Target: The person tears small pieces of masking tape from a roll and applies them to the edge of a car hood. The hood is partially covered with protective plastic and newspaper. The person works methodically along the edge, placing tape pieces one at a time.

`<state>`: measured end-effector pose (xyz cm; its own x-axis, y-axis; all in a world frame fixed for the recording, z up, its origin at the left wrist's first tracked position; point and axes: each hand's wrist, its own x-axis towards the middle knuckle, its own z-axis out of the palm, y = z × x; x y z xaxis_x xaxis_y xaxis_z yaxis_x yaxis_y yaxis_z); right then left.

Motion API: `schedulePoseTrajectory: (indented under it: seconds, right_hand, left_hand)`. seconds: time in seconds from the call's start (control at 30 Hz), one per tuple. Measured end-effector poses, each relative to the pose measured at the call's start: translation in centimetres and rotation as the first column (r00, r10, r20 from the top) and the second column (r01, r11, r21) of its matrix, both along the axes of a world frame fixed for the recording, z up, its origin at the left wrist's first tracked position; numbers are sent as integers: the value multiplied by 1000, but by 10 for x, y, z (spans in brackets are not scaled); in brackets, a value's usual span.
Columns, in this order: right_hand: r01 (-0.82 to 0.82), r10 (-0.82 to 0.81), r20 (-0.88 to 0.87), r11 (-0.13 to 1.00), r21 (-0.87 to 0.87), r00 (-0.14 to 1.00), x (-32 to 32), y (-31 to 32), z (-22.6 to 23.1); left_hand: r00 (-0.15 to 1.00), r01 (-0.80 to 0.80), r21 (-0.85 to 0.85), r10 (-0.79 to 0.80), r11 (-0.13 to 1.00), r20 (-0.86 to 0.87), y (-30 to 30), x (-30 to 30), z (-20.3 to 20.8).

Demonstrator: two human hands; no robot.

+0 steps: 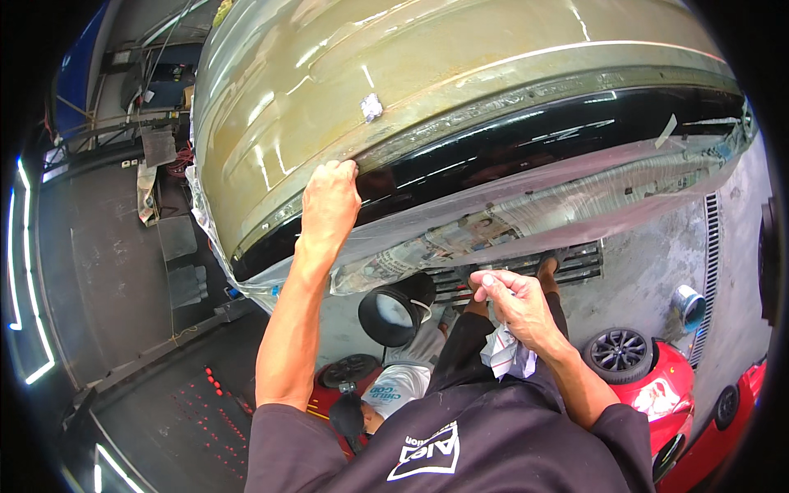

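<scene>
A large curved car panel point(460, 49), olive-toned and glossy, fills the top of the view. My left hand point(331, 201) is closed, its fingertips pressed at the seam above a shiny black strip point(493, 148). Whatever those fingers pinch is hidden. A small crumpled white wad point(371, 107) rests on the panel, above and right of that hand. Held low before my body, my right hand point(522, 308) has thumb and fingers drawn together. Crumpled white paper with thin lines point(505, 353) hangs from its palm. Newspaper point(468, 234) under clear plastic sheeting runs below the black strip.
A black bucket point(397, 312) stands on the floor below the panel. Another person in a white shirt point(399, 386) is low down beside red car parts. A wheel point(618, 355) lies on a red part at right, near a can point(689, 306) and floor grate point(711, 279).
</scene>
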<state>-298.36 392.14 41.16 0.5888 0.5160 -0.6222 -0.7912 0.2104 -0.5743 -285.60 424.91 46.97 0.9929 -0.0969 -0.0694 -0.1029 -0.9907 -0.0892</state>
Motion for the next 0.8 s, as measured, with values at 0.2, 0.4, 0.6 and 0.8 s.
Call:
schedulePoseTrajectory:
  seconds: [0.2, 0.4, 0.6, 0.8]
  right_hand:
    - [18, -18, -16, 1000, -10, 1000, -9, -17, -16]
    - [31, -34, -71, 999, -38, 997, -2, -36, -18]
    - [99, -103, -92, 994, -44, 990, 7, -42, -21]
    - [90, -99, -126, 993, -80, 987, 10, -42, -24]
  left_hand:
    - [974, -226, -281, 226, 933, -32, -2, 8, 8]
    - [954, -300, -345, 278, 889, -113, -7, 13, 17]
    - [983, 139, -182, -158, 973, -93, 12, 26, 21]
    - [848, 502, 11, -489, 865, -203, 16, 39, 28]
